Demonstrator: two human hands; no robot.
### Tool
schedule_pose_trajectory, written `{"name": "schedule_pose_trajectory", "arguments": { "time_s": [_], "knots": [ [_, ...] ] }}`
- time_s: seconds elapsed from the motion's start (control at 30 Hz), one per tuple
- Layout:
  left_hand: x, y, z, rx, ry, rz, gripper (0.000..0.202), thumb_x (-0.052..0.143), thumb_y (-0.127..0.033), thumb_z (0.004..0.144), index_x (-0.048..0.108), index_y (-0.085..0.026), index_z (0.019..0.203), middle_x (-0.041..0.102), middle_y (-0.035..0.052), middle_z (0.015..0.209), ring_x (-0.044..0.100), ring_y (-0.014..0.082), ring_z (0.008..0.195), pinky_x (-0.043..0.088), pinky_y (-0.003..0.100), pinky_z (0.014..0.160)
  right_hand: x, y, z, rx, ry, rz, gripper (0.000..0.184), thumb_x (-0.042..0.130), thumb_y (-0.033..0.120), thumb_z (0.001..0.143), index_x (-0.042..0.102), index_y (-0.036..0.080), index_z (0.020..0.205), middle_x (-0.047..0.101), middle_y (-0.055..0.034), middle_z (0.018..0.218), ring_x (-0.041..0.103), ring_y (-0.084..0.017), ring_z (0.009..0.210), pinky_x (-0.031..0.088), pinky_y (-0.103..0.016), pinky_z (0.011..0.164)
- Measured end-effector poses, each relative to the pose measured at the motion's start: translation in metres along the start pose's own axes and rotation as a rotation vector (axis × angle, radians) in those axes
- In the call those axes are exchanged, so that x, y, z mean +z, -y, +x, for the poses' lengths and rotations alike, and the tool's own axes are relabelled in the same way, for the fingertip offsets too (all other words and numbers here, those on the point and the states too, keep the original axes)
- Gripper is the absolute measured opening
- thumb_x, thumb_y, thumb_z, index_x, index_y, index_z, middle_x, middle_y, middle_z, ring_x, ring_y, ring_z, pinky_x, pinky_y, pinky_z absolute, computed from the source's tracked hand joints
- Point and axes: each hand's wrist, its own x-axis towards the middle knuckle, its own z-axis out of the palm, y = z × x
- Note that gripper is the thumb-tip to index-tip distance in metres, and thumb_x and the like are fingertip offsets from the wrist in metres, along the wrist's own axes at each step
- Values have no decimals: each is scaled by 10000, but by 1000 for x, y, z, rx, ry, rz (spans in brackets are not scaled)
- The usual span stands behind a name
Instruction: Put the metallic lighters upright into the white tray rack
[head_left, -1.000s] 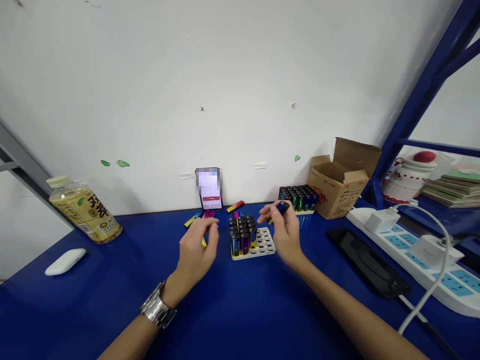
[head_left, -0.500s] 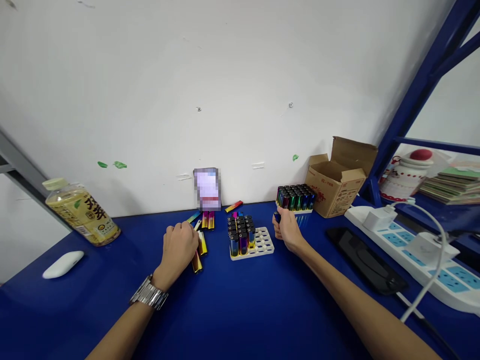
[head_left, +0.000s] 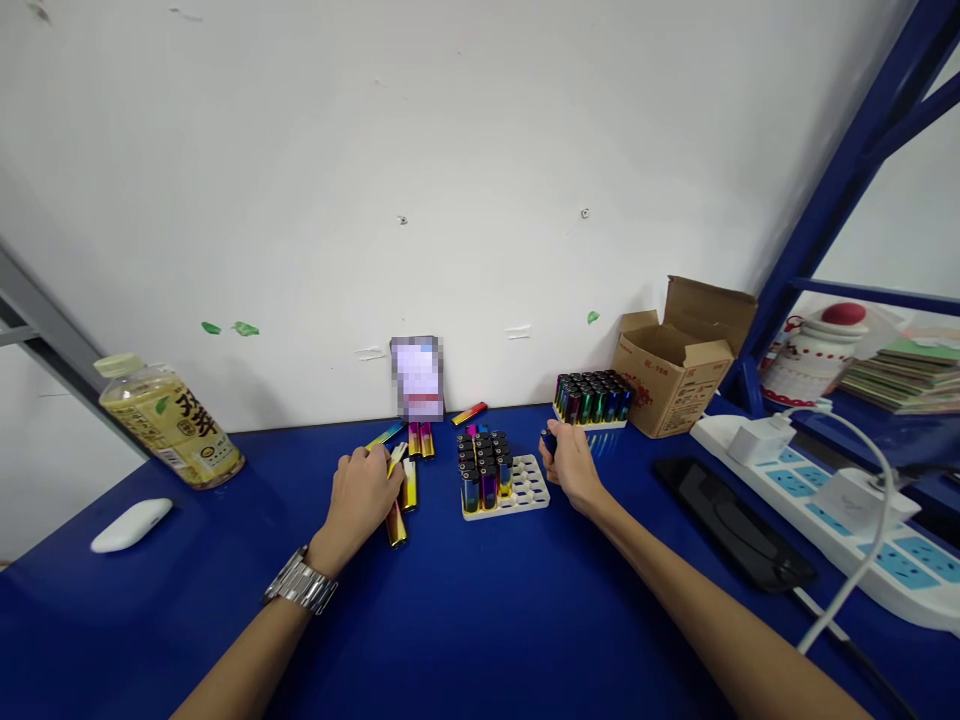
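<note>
A white tray (head_left: 527,492) on the blue table holds several upright colourful lighters (head_left: 484,465) in its left half; its right half has bare holes. My right hand (head_left: 571,467) is closed round a dark lighter (head_left: 550,440) just right of the tray. My left hand (head_left: 363,492), with a metal watch on its wrist, rests on a pile of loose lighters (head_left: 405,482) left of the tray, its fingers curled on one of them. More loose lighters (head_left: 469,412) lie by the wall.
A second tray full of lighters (head_left: 594,396) stands beside an open cardboard box (head_left: 677,360). A phone (head_left: 417,378) leans on the wall. A bottle (head_left: 166,421) and a white mouse (head_left: 130,523) are at the left; a black phone (head_left: 733,525) and power strip (head_left: 840,520) at the right.
My left hand moved left from near the tray down onto the loose lighters. My right hand dropped from above the tray to the table beside it, still holding the dark lighter.
</note>
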Motion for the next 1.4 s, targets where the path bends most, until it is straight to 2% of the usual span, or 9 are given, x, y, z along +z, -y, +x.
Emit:
{"name": "schedule_pose_trajectory", "arguments": {
  "time_s": [0.1,0.3,0.43,0.53,0.67,1.0,1.13,1.27,1.4],
  "knots": [
    [-4,-2,-1,7,15,12,261,441,-331,810,631,-153,818,667,134,837,613,269,821,458,362,738,-2,6,-2,34,24,84,482,239,562,912,410,219,619,326,57,384,310,-101,344,281,-240,381],
    [-13,-7,-4,52,35,47,260,401,-247,824,598,-160,679,658,129,777,598,262,721,445,358,661,-15,14,-1,-219,53,-181,321,439,488,896,546,198,809,620,-15,671,540,-148,620,431,-280,619],
    [-15,-9,-5,41,-68,-13,256,380,-249,841,581,-164,708,641,114,748,584,251,713,448,359,669,-22,20,0,-340,77,-134,374,570,510,809,631,174,655,574,-29,642,504,-147,615,417,-286,586],
    [-15,-12,-6,41,-188,-142,205,391,-262,841,565,-158,806,628,111,805,586,250,769,462,361,702,-21,20,-3,-194,233,73,394,611,537,765,632,160,652,510,11,486,453,-115,428,376,-259,437],
    [-17,-19,-9,114,-249,-388,130,438,-285,836,516,-182,853,588,64,837,580,202,777,476,329,708,-13,19,-6,-122,326,184,386,639,538,736,650,152,755,621,-28,515,595,-175,460,465,-288,470],
    [-32,-44,-25,375,-294,-652,138,415,-285,912,493,-197,839,536,-2,741,515,129,658,448,264,645,-14,33,-16,-478,230,-349,252,556,404,858,626,176,777,601,-18,619,540,-151,587,426,-297,628],
    [-40,-56,-36,446,-391,-718,115,435,-246,916,509,-188,850,531,-19,681,505,110,606,434,238,595,-2,44,-22,-604,85,-432,251,496,374,900,621,175,988,637,-80,901,540,-210,859,414,-377,821],
    [-47,-67,-48,595,-441,-749,116,466,-181,912,540,-172,1000,598,11,758,563,115,669,471,236,642,16,55,-33,-632,148,-417,372,481,374,920,543,224,1254,532,-102,1287,416,-259,1176,351,-445,997],
    [-48,-72,-52,710,-468,-794,248,472,-103,895,554,-158,1122,657,69,920,627,139,830,502,249,750,30,60,-41,-638,113,-243,281,444,309,942,573,238,1181,575,-86,1237,460,-230,1171,368,-428,1004]
  ]
}}
